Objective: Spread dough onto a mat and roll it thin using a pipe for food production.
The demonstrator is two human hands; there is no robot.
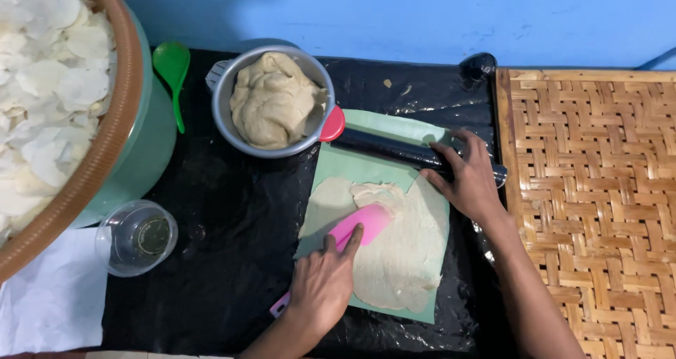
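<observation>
Dough (401, 250) lies spread in a thin, soft sheet over a green sheet (366, 163) on the black-covered counter (232, 246), just ahead of the left hand (322, 288). It looks sticky and tears easily, so it is better moved by the green sheet's edges. The left hand's grip is closed around a pink spatula (362, 225), its blade flat on the dough. The right hand (468, 179) rests on a dark rolling pin (405, 150); its grip looks loosely curled over it. Beyond the pin, a metal bowl (224, 91) holds a lump of dough. A large basin (151, 140) far left holds white chips.
</observation>
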